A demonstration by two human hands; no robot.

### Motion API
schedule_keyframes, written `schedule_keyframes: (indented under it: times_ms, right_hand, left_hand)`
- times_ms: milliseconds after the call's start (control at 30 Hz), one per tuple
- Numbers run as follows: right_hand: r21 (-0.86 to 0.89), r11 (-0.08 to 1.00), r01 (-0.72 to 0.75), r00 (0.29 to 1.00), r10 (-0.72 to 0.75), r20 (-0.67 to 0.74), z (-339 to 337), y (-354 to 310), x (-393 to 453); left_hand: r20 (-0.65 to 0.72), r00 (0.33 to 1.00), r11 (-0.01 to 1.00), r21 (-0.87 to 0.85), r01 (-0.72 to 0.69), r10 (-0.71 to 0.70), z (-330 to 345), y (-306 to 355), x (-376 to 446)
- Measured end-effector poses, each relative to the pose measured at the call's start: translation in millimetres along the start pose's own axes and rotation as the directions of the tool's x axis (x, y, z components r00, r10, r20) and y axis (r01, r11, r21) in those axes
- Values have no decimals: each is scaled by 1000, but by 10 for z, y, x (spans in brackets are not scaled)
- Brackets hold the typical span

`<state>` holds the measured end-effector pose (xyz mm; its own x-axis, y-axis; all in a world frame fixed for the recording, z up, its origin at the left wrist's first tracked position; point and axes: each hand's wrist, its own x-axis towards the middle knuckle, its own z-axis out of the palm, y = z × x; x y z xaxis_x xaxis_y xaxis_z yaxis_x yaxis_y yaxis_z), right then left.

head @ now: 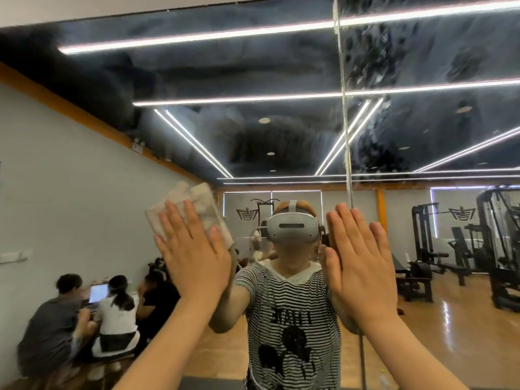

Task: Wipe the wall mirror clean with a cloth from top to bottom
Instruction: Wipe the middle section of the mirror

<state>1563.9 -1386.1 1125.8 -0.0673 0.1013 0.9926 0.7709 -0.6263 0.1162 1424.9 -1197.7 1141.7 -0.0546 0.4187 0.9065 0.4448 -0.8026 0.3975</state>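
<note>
The wall mirror (253,130) fills almost the whole view, with smeared streaks across its upper part and spotted marks right of a vertical seam (344,108). My left hand (194,254) is raised with straight fingers and presses a crumpled white cloth (194,204) flat against the glass at about head height. The cloth sticks out above and to the right of the fingers. My right hand (363,257) lies flat on the mirror, fingers straight and together, just right of the seam, holding nothing.
The mirror reflects me in a striped shirt (292,313), several seated people around a laptop (98,294) at lower left, and gym machines (484,249) on a wooden floor at right. The mirror's top edge meets a pale wall (84,7).
</note>
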Motion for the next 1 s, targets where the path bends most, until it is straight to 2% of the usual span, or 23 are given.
schedule_keyframes:
  times_ms: [100, 167, 300, 467, 533, 567, 700, 767, 833, 1000]
  right_hand:
    - [6, 1000, -31, 999, 31, -30, 11, 5, -5]
    - [12, 999, -38, 998, 39, -49, 16, 11, -6]
    - [42, 999, -29, 997, 32, -70, 17, 15, 4]
    - [86, 996, -22, 994, 31, -108, -3, 28, 10]
    - [100, 994, -38, 991, 50, -120, -8, 27, 7]
    - [103, 993, -48, 991, 61, -123, -5, 28, 8]
    - [96, 990, -102, 986, 114, -123, 32, 29, -3]
    - [107, 987, -117, 982, 131, -133, 40, 34, -11]
    - [124, 985, -121, 981, 138, -137, 44, 34, -12]
    - [141, 983, -119, 981, 138, -134, 50, 45, -20]
  left_hand:
    - [-14, 987, 987, 17, -163, 163, 86, 330, -209]
    - [-12, 955, 955, 14, -297, 297, 152, 591, -377]
    - [12, 862, 862, -1, -507, 507, 228, 921, -557]
    - [33, 735, 736, -1, -677, 677, 228, 784, -435]
    - [13, 713, 713, 16, -701, 701, 230, 721, -345]
    - [-3, 729, 729, 29, -684, 684, 239, 724, -325]
    - [-36, 872, 872, -10, -489, 488, 279, 975, -443]
    - [-22, 906, 906, -16, -424, 423, 292, 1089, -505]
    - [-12, 891, 891, -3, -453, 453, 295, 1099, -524]
    - [8, 752, 752, 16, -659, 659, 256, 985, -554]
